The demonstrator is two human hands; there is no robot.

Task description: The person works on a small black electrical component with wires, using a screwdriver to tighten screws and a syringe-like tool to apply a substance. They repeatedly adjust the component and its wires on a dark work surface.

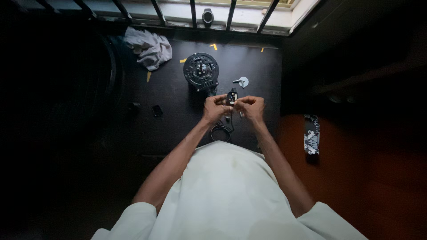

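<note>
Two bare hands are brought close together above the dark table top (169, 89), with a small black part (231, 96) held between them. The left hand (215, 108) is curled, its fingers closed on the left side of the small black part. The right hand (251, 108) is likewise bent, its fingertips pinched at the part's right edge; whether something thin is also gripped there cannot be told. A loop of black cable (221, 132) is seen hanging below the hands, just in front of the white garment (227, 195).

Just beyond the hands, a round black housing (201, 71) with a spoked face is laid flat on the table. To its right, near the small black part, a small white disc (243, 81) is placed. A crumpled pale cloth (149, 48) is left at the far left corner, near the barred window (195, 13). Two small dark bits (156, 110) are scattered left of the hands, well apart from them. A patterned black-and-white strip (312, 133) is laid on the reddish floor at the right.
</note>
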